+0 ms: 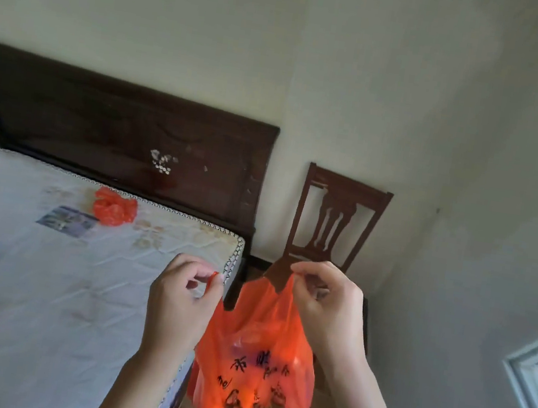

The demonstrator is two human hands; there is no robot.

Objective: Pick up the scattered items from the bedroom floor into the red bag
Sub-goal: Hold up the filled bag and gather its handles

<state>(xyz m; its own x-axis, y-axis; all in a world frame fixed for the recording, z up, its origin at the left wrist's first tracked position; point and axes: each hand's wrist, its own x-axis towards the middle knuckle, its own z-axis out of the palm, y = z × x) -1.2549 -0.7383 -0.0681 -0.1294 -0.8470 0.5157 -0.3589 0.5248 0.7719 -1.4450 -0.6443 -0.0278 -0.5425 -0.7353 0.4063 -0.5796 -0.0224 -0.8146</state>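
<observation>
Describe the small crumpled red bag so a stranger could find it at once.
Start at the dark wooden headboard and drop to the mattress below it. The crumpled red bag lies there near the head end, empty and balled up, unlike the printed red bag hanging from both hands.

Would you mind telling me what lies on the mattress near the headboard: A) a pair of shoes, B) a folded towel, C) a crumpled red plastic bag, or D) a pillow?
C: a crumpled red plastic bag lies on the mattress just in front of the dark wooden headboard, apart from the bag held in the hands.
</observation>
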